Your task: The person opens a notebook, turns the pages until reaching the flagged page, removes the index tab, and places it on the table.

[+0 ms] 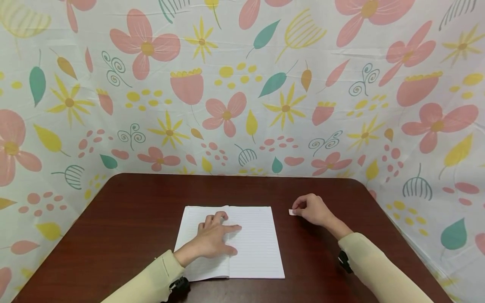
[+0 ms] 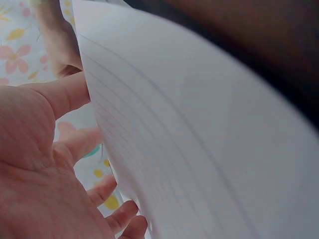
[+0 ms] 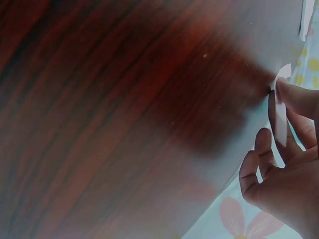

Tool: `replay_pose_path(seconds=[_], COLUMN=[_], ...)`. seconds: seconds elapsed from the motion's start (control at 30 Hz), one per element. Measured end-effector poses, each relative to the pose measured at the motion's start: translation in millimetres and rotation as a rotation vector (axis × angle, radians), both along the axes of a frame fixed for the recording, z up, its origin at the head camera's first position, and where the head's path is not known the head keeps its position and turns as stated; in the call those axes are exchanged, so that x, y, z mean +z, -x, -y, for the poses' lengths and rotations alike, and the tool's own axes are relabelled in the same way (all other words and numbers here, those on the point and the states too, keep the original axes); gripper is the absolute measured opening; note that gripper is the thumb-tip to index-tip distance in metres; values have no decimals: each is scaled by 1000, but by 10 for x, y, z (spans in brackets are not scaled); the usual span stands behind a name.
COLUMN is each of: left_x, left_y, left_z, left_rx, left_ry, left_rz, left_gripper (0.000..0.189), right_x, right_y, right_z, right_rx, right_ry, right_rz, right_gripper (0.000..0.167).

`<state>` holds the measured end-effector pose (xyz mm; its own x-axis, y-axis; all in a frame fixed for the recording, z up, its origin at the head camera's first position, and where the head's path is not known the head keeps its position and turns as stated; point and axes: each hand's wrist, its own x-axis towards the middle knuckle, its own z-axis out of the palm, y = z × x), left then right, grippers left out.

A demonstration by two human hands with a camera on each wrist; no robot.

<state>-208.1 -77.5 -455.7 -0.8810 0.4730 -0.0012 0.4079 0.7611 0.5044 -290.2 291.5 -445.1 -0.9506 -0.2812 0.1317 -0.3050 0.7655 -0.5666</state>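
Note:
An open lined notebook (image 1: 255, 248) lies flat on the dark wooden table. My left hand (image 1: 212, 237) rests on it near the centre fold with its fingers spread. In the left wrist view, several fingertips (image 2: 130, 207) touch the ruled page (image 2: 199, 99). To the right of the notebook, my right hand (image 1: 314, 209) pinches a small white slip of paper (image 1: 292, 212) between thumb and fingers, low over the table. Seen from the right wrist, the slip (image 3: 281, 122) looks thin and narrow, curved at its upper end, and the other fingers are loosely curled.
The reddish-brown table (image 1: 125, 235) has rounded far corners. A white cloth with printed flowers (image 1: 227, 113) hangs behind the table and along both sides. Both sleeves are pale, each with a dark band (image 1: 345, 261) near the wrist.

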Motion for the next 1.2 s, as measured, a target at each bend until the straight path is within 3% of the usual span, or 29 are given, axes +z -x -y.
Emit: replay_pose_path(seconds=[0.2, 0.53, 0.97, 1.2], left_x=[-36, -2, 36, -21], left_y=[24, 17, -30, 3], left_z=[7, 3, -3, -5], left_rx=[1, 3, -11, 2], left_ry=[-6, 2, -7, -1], left_rz=[-7, 1, 4, -4], left_gripper=[63, 63, 62, 62], right_x=[-47, -90, -129, -156], right_y=[17, -5, -12, -7], right_z=[-14, -14, 31, 56], right_rx=[13, 120, 184, 121], right_ry=[-17, -94, -87, 0], right_rz=[-22, -210, -213, -163], right_gripper=[3, 15, 14, 5])
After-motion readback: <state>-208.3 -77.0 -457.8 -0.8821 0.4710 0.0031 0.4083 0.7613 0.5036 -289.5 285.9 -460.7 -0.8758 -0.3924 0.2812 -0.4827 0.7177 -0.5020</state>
